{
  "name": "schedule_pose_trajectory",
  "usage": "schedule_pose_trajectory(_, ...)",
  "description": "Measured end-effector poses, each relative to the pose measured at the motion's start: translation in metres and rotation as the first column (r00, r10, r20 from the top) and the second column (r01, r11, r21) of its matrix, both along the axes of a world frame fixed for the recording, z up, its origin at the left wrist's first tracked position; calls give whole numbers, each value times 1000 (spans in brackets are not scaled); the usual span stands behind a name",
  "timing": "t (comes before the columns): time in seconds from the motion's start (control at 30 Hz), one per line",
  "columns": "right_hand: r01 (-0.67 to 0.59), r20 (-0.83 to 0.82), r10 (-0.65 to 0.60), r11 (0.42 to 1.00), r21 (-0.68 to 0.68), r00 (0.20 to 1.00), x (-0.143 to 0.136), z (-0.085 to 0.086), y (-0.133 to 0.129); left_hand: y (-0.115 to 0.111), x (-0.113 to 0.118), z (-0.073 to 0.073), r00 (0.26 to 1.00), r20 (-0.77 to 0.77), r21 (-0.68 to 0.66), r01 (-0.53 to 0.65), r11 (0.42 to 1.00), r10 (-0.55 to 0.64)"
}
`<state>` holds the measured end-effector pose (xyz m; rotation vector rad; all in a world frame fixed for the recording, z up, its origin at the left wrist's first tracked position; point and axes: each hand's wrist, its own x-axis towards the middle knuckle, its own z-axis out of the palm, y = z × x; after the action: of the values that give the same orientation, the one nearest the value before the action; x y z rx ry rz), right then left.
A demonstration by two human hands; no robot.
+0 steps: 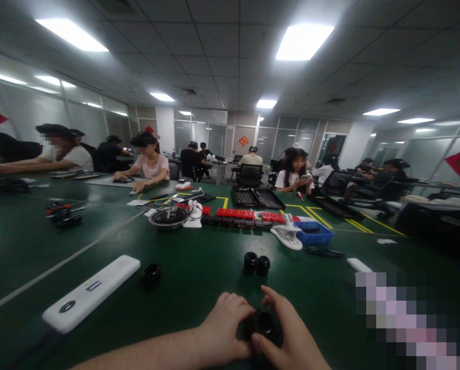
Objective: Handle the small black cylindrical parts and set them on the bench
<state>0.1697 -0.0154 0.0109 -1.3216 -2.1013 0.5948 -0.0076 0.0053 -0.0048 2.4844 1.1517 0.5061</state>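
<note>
Low in the head view, a black round hollow part point(263, 322) is between my two hands, its open end facing up. My left hand point(224, 325) is closed around its left side, the fingers partly hidden. On the right, my right hand point(291, 331) curves about the same part, thumb against its near side and index finger raised along the far side. Just beyond the hands stand two similar black parts, a left one point(250, 262) and a right one point(264, 265), side by side. Another black ring-shaped part point(151, 275) lies farther left.
A white power strip point(93, 293) lies at left on the green table point(199, 277). Farther back are a metal bowl point(168, 218), red socket modules point(239, 213), a white clamp stand point(287, 234) and a blue bin point(313, 232). Several people sit around the tables.
</note>
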Motion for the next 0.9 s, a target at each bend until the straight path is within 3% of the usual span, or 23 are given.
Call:
schedule_pose_trajectory(0.4, -151, 2, 151, 988, 41, 989, 0, -4, 0, 0, 0, -3, 1000, 20, 6, -8, 1000, 8)
schedule_pose_trajectory(0.6, -39, 42, 38, 999, 26, 998, -2, 0, -1, -1, -1, 1, 1000, 29, 15, 7, 1000, -7)
schedule_pose_trajectory(0.73, -42, 26, 41, 999, 24, 999, -1, -1, -1, 0, -1, -1, 999, 34, 19, 9, 1000, -10)
schedule_pose_trajectory(0.9, -58, -42, 63, 990, 127, 997, 4, -8, 1, 3, -1, -7, 998, 57, 21, -7, 1000, 5)
